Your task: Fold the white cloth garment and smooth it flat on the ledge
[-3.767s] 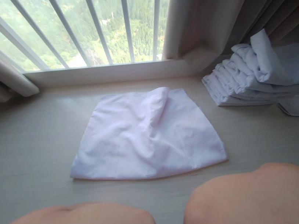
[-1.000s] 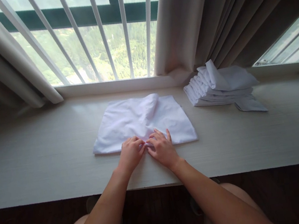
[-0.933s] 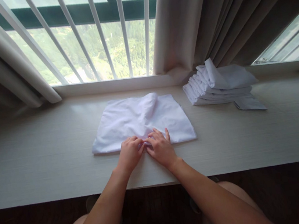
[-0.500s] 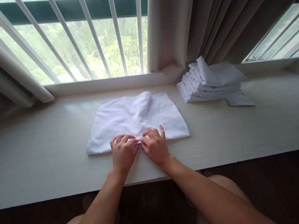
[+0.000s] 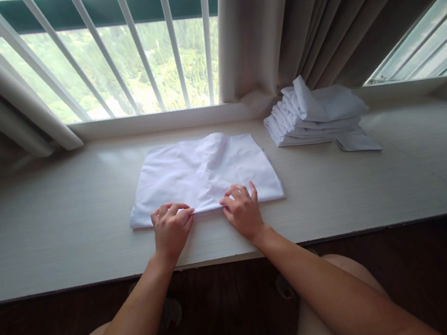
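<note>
Pale ledge (image 5: 50,236): white cloth (image 5: 203,173), folded stack (image 5: 316,118)

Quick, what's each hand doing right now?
Left hand: closed, pinching the near edge of the white cloth.
Right hand: closed, pinching the same edge.

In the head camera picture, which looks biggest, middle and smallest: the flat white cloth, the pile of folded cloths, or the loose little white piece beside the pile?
1. The flat white cloth, pinched along its near edge by the left hand and right hand.
2. The pile of folded cloths; it lies farther away, so it may look a little smaller than it is.
3. The loose white piece.
</note>
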{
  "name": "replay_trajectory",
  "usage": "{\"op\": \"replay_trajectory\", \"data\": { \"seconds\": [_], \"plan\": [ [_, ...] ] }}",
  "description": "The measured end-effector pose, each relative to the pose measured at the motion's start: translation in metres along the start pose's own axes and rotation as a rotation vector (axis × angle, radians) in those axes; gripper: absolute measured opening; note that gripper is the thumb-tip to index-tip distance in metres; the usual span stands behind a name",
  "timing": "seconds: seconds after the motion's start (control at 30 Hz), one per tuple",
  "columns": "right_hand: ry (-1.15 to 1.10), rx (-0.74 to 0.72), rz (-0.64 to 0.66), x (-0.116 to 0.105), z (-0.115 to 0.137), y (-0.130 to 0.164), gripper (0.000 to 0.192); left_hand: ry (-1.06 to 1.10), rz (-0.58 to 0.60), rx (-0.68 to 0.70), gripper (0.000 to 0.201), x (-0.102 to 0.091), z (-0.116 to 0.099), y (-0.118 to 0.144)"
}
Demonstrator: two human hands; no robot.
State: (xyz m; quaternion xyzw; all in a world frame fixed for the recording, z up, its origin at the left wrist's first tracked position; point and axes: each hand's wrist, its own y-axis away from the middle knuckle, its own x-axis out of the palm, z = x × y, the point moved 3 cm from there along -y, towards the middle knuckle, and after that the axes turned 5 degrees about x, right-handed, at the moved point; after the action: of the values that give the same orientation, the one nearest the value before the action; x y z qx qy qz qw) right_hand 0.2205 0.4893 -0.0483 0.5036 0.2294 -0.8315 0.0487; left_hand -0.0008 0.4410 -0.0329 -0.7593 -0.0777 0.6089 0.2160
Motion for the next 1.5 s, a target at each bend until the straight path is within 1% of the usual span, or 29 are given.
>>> {"op": "replay_trajectory", "data": {
  "seconds": [0.13, 0.27, 0.5, 0.57, 0.63, 0.83, 0.9, 0.97, 1.0, 1.1, 1.17, 1.23, 1.33, 1.5],
  "plan": [
    [0.017, 0.025, 0.0, -0.003, -0.01, 0.002, 0.017, -0.01, -0.023, -0.007, 0.014, -0.007, 0.013, 0.008],
    [0.019, 0.024, 0.009, -0.007, -0.014, 0.005, 0.017, -0.024, -0.052, -0.02, 0.017, -0.012, 0.024, 0.013],
    [0.02, 0.017, 0.008, -0.008, -0.016, 0.011, 0.019, -0.013, -0.045, -0.051, 0.017, -0.009, 0.031, 0.022],
    [0.019, 0.011, 0.001, -0.008, -0.012, 0.012, 0.02, -0.009, -0.05, -0.057, 0.017, -0.008, 0.029, 0.022],
    [0.014, -0.004, -0.003, -0.007, -0.005, 0.012, 0.02, -0.005, -0.062, -0.057, 0.017, -0.009, 0.022, 0.018],
    [-0.026, -0.039, 0.038, 0.004, 0.022, 0.007, 0.022, 0.05, -0.081, -0.033, 0.015, -0.009, -0.019, -0.007],
    [-0.034, -0.035, 0.045, 0.008, 0.026, 0.003, 0.022, 0.07, -0.066, -0.043, 0.013, -0.007, -0.03, -0.016],
    [-0.033, -0.029, 0.051, 0.011, 0.028, 0.0, 0.019, 0.082, -0.028, -0.068, 0.011, -0.003, -0.037, -0.023],
    [-0.03, -0.023, 0.058, 0.012, 0.028, -0.002, 0.018, 0.086, 0.006, -0.08, 0.013, -0.001, -0.039, -0.026],
    [-0.029, 0.0, 0.089, 0.012, 0.03, -0.009, 0.019, 0.085, 0.125, -0.118, 0.03, 0.007, -0.041, -0.032],
    [-0.033, 0.005, 0.103, 0.011, 0.032, -0.013, 0.02, 0.07, 0.168, -0.137, 0.027, 0.01, -0.042, -0.035],
    [-0.039, 0.008, 0.103, 0.01, 0.035, -0.016, 0.021, 0.053, 0.175, -0.142, 0.022, 0.01, -0.043, -0.037],
    [-0.044, 0.01, 0.097, 0.011, 0.036, -0.019, 0.022, 0.047, 0.19, -0.124, 0.023, 0.011, -0.042, -0.039],
    [-0.029, -0.008, 0.107, 0.009, 0.029, -0.017, 0.018, 0.055, 0.19, -0.09, 0.024, 0.014, -0.032, -0.032]
  ]
}}
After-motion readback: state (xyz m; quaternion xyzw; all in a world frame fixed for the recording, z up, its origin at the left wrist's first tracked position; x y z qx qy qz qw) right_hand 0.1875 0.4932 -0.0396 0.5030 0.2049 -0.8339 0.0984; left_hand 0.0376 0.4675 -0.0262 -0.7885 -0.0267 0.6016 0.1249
